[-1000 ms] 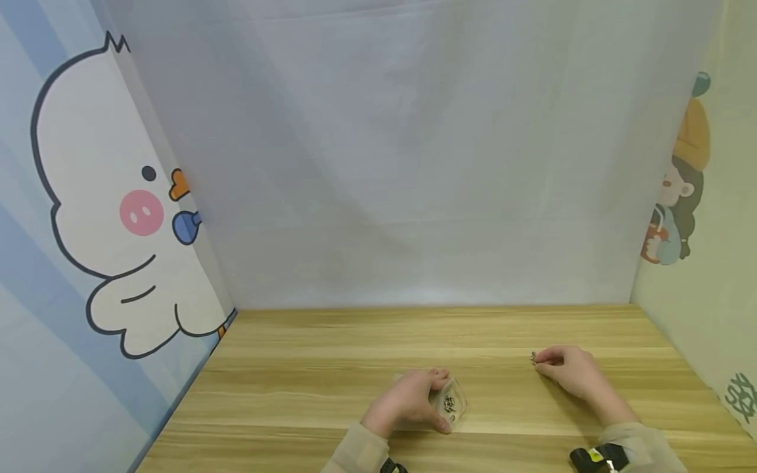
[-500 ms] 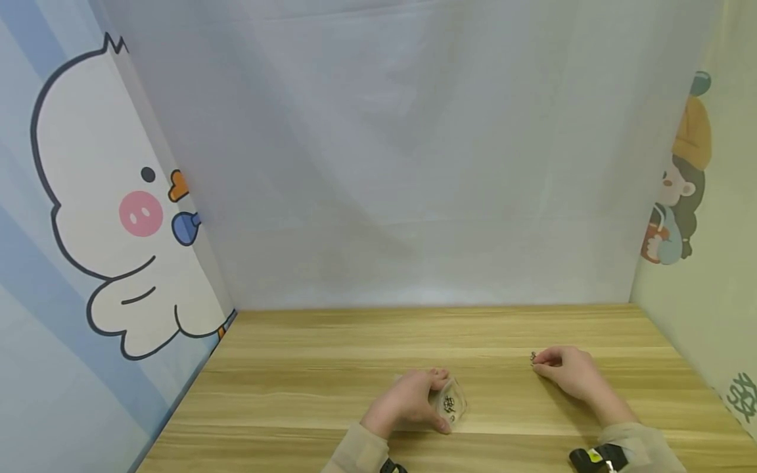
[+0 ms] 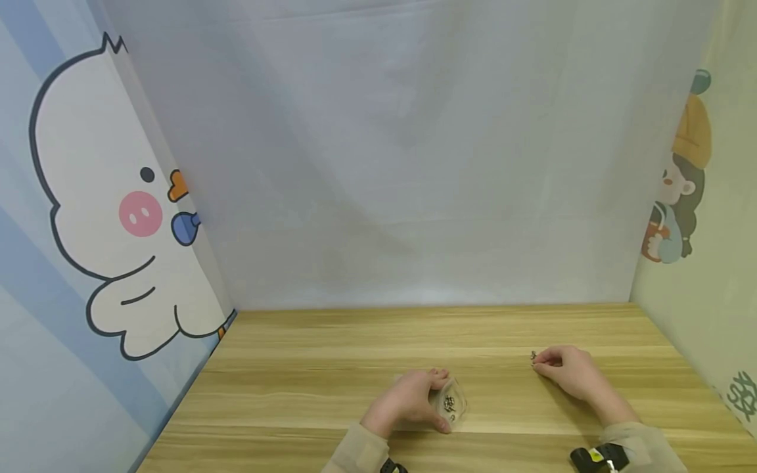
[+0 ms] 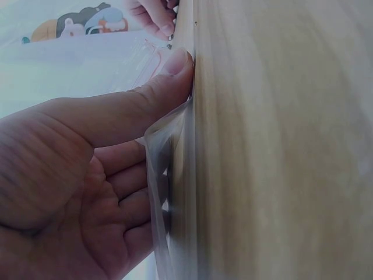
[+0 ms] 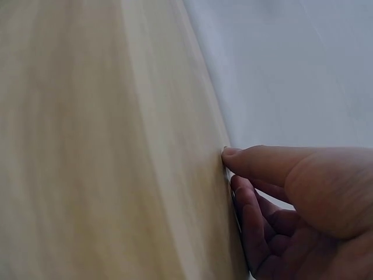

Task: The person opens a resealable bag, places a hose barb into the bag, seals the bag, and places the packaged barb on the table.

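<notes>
A clear plastic bag point(image 3: 458, 402) lies on the wooden table under my left hand point(image 3: 408, 397), with several small metal pieces, screw-like, point(image 3: 449, 403) inside. My left thumb and fingers hold it at its edges, spread apart. The left wrist view shows the thumb point(image 4: 166, 87) over the bag's edge and the fingers behind the clear plastic point(image 4: 152, 169). To the right, my right hand point(image 3: 570, 371) reaches low over the table, its thumb and forefinger right beside a few tiny metal pieces point(image 3: 533, 355). I cannot tell whether one is between the fingertips.
The wooden table point(image 3: 331, 341) runs back to a pale grey curtain point(image 3: 414, 164). A wall with a cartoon duck point(image 3: 118, 197) stands at the left, and a pale green wall point(image 3: 727, 263) at the right. Both sleeves carry black wrist devices point(image 3: 600, 456).
The fingertips of the right hand shift very slightly by the tiny metal pieces. The left hand and the bag stay in place.
</notes>
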Motion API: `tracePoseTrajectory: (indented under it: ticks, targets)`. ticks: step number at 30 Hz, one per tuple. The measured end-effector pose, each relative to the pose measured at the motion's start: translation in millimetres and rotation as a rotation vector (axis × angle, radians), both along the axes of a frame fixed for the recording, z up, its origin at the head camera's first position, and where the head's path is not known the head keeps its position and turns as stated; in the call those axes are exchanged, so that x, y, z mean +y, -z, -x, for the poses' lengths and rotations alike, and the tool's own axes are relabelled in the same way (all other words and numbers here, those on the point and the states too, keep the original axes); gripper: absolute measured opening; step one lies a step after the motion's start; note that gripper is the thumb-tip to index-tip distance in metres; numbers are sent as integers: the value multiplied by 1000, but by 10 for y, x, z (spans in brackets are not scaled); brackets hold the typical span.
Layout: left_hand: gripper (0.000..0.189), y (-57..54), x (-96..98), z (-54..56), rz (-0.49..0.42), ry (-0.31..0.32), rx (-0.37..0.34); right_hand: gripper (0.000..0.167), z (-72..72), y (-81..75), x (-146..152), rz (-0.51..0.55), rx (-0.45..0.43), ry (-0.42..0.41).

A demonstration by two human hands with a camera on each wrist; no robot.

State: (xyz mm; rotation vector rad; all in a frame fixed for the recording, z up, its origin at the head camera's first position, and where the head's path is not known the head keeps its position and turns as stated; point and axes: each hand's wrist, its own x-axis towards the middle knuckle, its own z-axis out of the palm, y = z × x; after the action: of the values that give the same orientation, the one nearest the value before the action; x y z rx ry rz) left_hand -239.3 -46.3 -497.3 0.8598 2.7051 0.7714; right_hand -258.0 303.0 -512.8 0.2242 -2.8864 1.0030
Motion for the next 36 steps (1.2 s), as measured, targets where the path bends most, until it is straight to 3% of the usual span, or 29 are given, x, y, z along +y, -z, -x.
tracePoseTrajectory:
  ticks: [21, 28, 36]
  targets:
    - [88, -24, 12, -4, -9, 1, -6, 15, -26, -62, -32, 13, -17, -49]
    - [88, -37, 20, 7, 37, 5, 31, 14, -34, -89, -82, 34, -31, -64]
    - [87, -29, 5, -6, 10, 12, 7, 15, -55, -121, -149, 41, -57, -72]
